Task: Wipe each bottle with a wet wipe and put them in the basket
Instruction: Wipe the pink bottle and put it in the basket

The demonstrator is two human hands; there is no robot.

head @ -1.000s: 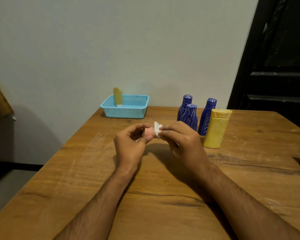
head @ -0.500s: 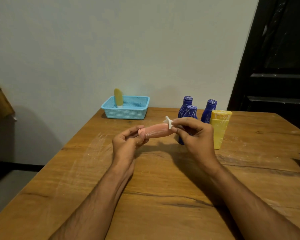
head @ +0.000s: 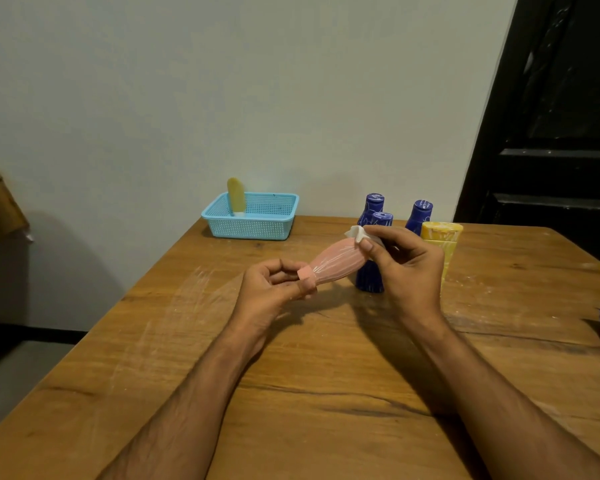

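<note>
Beyond my left hand sits the light blue perforated plastic basket, a pale yellow bottle upright inside. That hand pinches the cap end of a pink ribbed plastic bottle; my right hand presses a crumpled white wet wipe against its base. Behind my right hand stand three dark blue bottles and a yellow plastic bottle.
</note>
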